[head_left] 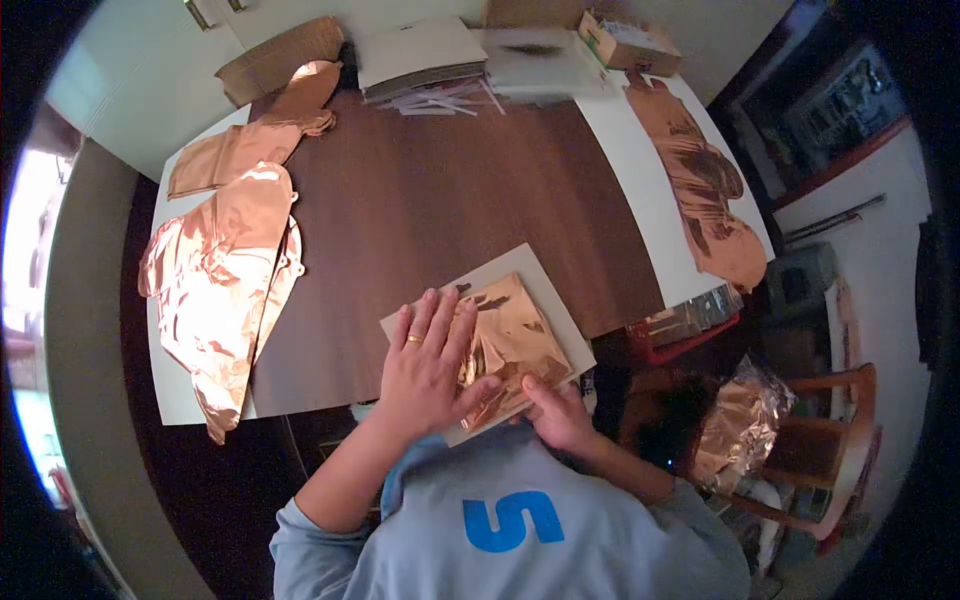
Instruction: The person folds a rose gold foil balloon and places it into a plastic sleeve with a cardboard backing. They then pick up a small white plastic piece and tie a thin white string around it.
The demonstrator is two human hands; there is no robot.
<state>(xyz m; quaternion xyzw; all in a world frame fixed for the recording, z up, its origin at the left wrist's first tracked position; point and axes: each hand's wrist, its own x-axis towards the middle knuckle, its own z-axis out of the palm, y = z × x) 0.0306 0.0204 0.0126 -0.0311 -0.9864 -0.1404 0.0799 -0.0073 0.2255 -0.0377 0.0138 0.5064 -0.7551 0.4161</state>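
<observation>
A folded rose-gold foil balloon lies on a pale square card at the table's near edge, close to my body. My left hand, with a ring on one finger, rests flat over the left side of the foil and card, its fingers stretched out. At the lower right corner my right hand grips the card, thumb on top of the foil; its other fingers are mostly hidden underneath. The foil is creased and shiny, with its left part hidden under my left hand.
Flat rose-gold foil balloons are piled on the table's left side, and more foil balloons lie on the right. A stack of cards and a small box stand at the back. Crumpled plastic-wrapped foil sits on a wooden chair.
</observation>
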